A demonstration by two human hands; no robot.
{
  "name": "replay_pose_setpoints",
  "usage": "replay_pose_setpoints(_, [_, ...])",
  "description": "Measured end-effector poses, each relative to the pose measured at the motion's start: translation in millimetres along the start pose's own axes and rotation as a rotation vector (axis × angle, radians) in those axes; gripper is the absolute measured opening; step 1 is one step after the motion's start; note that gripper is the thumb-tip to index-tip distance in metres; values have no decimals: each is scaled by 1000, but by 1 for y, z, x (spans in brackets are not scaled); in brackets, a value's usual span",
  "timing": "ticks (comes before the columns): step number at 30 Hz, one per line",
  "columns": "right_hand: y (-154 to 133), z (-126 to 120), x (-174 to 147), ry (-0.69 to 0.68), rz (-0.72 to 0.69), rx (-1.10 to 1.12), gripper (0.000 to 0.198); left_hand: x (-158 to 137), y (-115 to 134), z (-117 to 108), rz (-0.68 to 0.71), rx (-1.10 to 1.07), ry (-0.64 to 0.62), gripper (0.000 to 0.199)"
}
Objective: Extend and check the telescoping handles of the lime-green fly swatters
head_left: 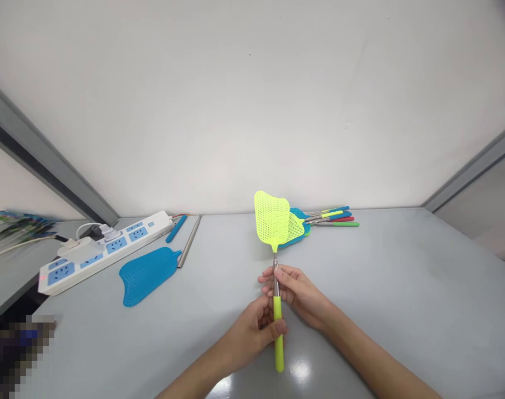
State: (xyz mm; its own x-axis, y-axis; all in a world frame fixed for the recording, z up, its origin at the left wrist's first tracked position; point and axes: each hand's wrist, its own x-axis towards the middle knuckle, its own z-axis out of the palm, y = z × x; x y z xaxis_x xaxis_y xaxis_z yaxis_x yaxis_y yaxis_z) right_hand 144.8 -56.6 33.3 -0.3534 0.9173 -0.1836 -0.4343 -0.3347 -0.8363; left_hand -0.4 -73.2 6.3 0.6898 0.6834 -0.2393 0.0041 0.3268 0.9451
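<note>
Yellow-green fly swatter (276, 266), held upright over the grey table (402, 288), near its front edge and roughly at the middle of the head view. Long axis close to vertical in the picture: perforated head (271, 217) at the far, upper end, bare metal shaft below it, green grip sleeve (279, 338) at the near, lower end, its tip free under both hands.

Left hand (256, 330) closed around the upper part of the green sleeve, thumb pressed on the front of it. Right hand (296, 291) closed more lightly on the metal shaft just above the sleeve, fingertips (268, 275) pinching the rod. Both hands thus on the one swatter, stacked along its axis: right hand higher and nearer the head, left hand lower and nearer the handle end. Hands nearly touching each other at the joint between shaft and sleeve.

Behind the swatter's head, against the wall, a small pile of swatters (319, 219) with blue, red and green handles pointing right. Well apart to the left, a loose blue swatter head (148, 272) flat on the table, a bare metal rod (189, 241) and a blue sleeve (176, 228) lying just beyond it. Farther left, a white and blue power strip (106, 246) with plugs in it.
</note>
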Motion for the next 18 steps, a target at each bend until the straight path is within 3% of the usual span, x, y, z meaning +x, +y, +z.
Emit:
replay_pose_setpoints(6, [-3,-2,2,-48,-24,34,29,0,3,1,62,-14,14,23])
replay_pose_setpoints(12, [2,-5,2,-74,69,47,33,0,4,8,95,-96,58,21])
replay_pose_setpoints(18, [3,-8,2,-135,123,0,35,-2,10,11,215,-166,199,32])
